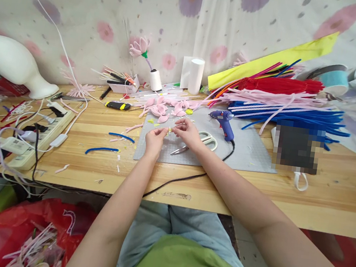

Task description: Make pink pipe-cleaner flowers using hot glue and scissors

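Observation:
Over the grey cutting mat, my left hand pinches a small yellow piece between thumb and fingertips. My right hand meets it from the other side, its thumb and index finger closed on the same piece. The piece is too small to make out its kind. Scissors with pale handles lie beneath and beside my right hand, partly hidden by it. Just beyond my hands is a group of pink fuzzy petals. A blue glue gun rests on the mat to the right.
Bundles of blue, pink and red pipe cleaners are piled at the back right. A pink pipe-cleaner flower stands in a white holder. Left are a utility knife and a power strip with tangled cables. A black cord crosses the table's front.

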Demonstrator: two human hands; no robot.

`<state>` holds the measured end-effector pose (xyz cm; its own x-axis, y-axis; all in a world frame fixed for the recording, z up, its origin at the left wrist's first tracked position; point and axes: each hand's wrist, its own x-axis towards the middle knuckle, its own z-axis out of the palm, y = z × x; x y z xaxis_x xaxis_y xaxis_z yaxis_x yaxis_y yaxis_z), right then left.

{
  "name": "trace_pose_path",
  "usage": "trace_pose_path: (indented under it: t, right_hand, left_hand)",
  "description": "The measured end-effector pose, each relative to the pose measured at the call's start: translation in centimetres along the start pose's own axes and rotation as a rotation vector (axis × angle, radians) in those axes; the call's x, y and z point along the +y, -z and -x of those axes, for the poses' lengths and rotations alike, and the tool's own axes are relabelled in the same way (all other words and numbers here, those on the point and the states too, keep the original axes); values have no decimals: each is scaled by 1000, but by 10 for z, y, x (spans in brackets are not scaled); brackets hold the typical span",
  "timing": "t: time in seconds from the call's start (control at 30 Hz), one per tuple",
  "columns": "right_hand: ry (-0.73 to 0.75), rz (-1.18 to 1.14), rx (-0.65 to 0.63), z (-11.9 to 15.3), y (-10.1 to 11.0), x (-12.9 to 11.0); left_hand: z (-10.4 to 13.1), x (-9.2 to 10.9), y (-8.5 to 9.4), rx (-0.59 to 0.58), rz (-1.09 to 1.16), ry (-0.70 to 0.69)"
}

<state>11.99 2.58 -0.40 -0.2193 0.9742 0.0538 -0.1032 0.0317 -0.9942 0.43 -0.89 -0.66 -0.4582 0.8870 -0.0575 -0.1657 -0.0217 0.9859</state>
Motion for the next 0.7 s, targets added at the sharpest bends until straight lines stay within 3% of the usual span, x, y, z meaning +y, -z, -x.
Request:
trace_pose_path:
  t: [0.37, 0.7]
  right_hand:
    - [60, -158, -1, 2, -8, 6]
    - [59, -133, 9, 3, -12, 8]
  left_hand:
    - [-7, -4, -4, 12, 207, -18]
    - [-4, -9, -6, -12, 330, -1]
